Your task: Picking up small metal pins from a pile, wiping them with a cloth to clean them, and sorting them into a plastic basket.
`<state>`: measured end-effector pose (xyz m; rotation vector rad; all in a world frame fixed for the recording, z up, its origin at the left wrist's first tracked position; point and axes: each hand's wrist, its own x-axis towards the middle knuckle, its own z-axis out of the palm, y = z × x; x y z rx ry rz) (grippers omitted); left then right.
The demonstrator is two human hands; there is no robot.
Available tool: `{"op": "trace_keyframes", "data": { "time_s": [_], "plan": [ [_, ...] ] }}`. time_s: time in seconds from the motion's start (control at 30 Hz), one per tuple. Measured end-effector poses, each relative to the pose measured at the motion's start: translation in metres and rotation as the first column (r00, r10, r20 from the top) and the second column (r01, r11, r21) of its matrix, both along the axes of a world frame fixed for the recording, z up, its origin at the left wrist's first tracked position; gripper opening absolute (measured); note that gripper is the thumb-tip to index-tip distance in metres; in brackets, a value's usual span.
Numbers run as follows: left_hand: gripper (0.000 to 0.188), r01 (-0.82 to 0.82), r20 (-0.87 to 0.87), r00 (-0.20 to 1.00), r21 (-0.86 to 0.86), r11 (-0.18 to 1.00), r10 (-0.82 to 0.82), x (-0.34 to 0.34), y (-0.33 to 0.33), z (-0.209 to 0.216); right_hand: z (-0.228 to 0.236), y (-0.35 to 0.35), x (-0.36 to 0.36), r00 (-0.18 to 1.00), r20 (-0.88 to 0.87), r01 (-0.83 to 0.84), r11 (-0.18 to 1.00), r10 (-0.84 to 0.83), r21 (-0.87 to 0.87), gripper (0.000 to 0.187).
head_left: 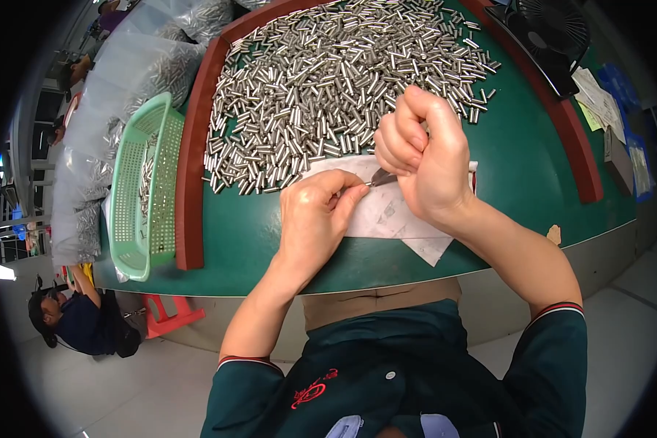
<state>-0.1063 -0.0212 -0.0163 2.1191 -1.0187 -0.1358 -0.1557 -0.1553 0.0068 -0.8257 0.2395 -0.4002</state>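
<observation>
A broad heap of short shiny metal pins covers the far part of the green table. My left hand pinches a small metal piece between thumb and forefinger, mostly hidden by the fingertips. Curled into a fist, my right hand grips a dark, narrow-tipped tool. The tool's tip points left and meets the left fingertips; its handle is hidden in my palm. Both hands are over a creased, stained white cloth at the near edge of the heap.
Red-brown rails border the work area. Left of them stands a green perforated basket with some pins, beside clear bags of metal parts. At the right are a black fan and papers. Another person sits at lower left.
</observation>
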Motion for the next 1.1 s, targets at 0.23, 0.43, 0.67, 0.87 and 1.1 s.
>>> {"op": "trace_keyframes", "data": {
  "time_s": [0.23, 0.43, 0.67, 0.87, 1.1],
  "plan": [
    [0.008, -0.02, -0.017, 1.0, -0.008, 1.0, 0.02, 0.0, -0.001, -0.001, -0.003, 0.0, 0.001, 1.0, 0.005, 0.01, 1.0, -0.01, 0.004, 0.033],
    [0.008, -0.012, -0.05, 0.999, -0.03, 0.999, 0.011, 0.001, -0.002, -0.005, -0.007, 0.002, 0.0, 0.999, 0.027, 0.02, 1.0, -0.02, 0.012, 0.034],
    [0.008, 0.023, -0.078, 0.997, -0.019, 1.0, -0.024, 0.004, -0.002, -0.005, -0.006, 0.008, -0.001, 0.996, 0.08, 0.043, 0.995, -0.035, -0.095, 0.039],
    [0.008, 0.026, -0.088, 0.996, -0.014, 1.0, -0.027, 0.003, -0.001, -0.003, -0.009, 0.014, -0.004, 0.989, 0.147, 0.042, 0.996, -0.03, -0.084, 0.035],
    [0.008, 0.023, -0.087, 0.996, -0.014, 1.0, -0.024, 0.001, -0.002, -0.004, -0.01, 0.01, 0.001, 0.99, 0.13, 0.08, 0.978, -0.055, -0.195, 0.033]
  ]
}}
